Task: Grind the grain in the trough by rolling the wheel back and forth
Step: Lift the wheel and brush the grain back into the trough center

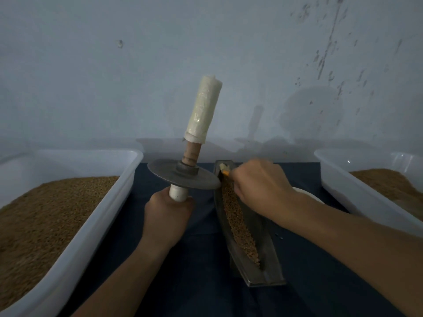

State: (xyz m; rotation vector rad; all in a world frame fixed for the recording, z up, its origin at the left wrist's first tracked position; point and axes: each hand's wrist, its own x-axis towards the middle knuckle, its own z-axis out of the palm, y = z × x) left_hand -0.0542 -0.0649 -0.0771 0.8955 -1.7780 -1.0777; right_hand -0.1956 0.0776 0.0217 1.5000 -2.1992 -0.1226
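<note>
Head view: clenches the left grip (167, 216) round the lower handle of the wheel (183, 173), axle upright, lifted out just beside the trough (269, 268), likely to free the channel. Pinches a small orange tool (225, 172) in the right grip (258, 186) at the trough's far end, seemingly to level the grain (238, 225) lying along it.

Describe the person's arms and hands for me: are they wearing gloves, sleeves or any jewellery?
No gloves: the left hand and right hand are both bare, with no ring, watch or bracelet showing. The left forearm and right forearm are bare too, down to the picture's edge, so no sleeve is in view. Dim light hides finer marks.
</note>
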